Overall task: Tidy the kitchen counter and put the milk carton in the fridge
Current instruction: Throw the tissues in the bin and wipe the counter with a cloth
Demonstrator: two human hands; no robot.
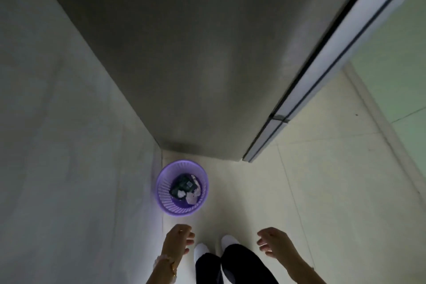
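Both hands hang low at the near edge, holding nothing: the left hand [178, 238] has its fingers loosely curled, and the right hand [275, 241] is relaxed with fingers spread. The fridge [196, 64] fills the far middle, its grey side facing the camera (the door edge runs along its right). A purple basket [162, 196] stands on the pale floor [322, 180], near the left wall [57, 145] and just in front of the fridge, with dark and pale scraps [186, 188] inside.

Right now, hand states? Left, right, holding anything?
Left hand: open, fingers loosely curled, holding nothing.
Right hand: open, fingers relaxed, holding nothing.
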